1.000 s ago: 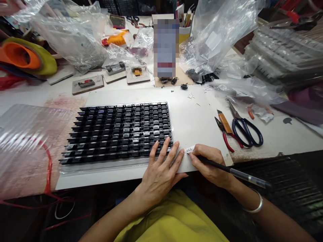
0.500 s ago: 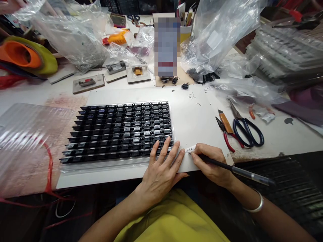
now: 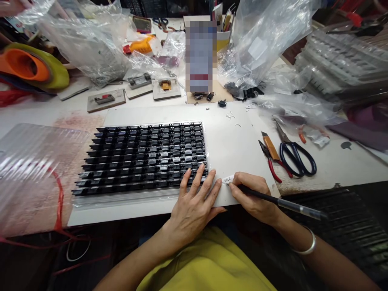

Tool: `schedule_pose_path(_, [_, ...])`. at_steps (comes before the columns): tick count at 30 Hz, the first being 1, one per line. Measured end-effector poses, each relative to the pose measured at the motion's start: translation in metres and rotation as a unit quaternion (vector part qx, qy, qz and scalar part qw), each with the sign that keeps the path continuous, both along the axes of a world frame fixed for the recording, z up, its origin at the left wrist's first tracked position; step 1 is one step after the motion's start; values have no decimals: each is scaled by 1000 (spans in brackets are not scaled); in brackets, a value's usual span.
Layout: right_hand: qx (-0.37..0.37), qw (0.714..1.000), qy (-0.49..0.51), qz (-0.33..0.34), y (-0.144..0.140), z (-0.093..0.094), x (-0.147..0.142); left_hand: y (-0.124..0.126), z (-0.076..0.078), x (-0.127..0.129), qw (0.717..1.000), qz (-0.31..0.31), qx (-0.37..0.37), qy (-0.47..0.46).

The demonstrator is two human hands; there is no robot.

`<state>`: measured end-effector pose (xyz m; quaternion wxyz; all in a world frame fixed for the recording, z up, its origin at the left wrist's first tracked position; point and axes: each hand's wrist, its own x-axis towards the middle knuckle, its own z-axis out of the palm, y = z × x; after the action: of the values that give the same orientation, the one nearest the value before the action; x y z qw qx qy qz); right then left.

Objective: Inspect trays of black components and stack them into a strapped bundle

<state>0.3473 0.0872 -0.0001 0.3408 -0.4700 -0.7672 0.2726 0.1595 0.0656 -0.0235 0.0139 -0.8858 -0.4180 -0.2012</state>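
Note:
My right hand (image 3: 253,196) grips a black pen (image 3: 287,205) with its tip on a small white label (image 3: 228,179) that carries handwriting. My left hand (image 3: 195,200) lies flat with fingers spread, fingertips on the label's left end and on the near right corner of a clear tray (image 3: 121,200) filled with rows of black components (image 3: 142,155). Tray and label rest on a pale board (image 3: 233,141) at the table's front edge.
Blue-handled scissors (image 3: 295,155), red pliers (image 3: 273,163) and an orange knife (image 3: 269,146) lie right of the board. A ribbed clear sheet (image 3: 30,161) sits at left. Plastic bags (image 3: 263,40), small jigs (image 3: 106,100) and stacked trays (image 3: 342,64) crowd the back.
The pen's rear end has shifted slightly as its tip moves on the label. My left hand has stayed in place.

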Motion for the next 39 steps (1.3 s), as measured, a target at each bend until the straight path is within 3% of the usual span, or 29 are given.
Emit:
schedule_pose_path(9, [-135, 987, 79, -47, 7, 4, 14, 0, 0, 1, 1000, 3, 2, 0])
schedule_pose_path(19, [-94, 986, 128, -45, 2, 0, 19, 1, 0, 2, 1000, 6, 1, -7])
schedule_pose_path(34, [32, 999, 20, 34, 0, -2, 15, -1, 2, 4, 999, 3, -10, 31])
schedule_pose_path(39, [14, 999, 28, 37, 1, -1, 16, 0, 1, 5, 1000, 9, -2, 28])
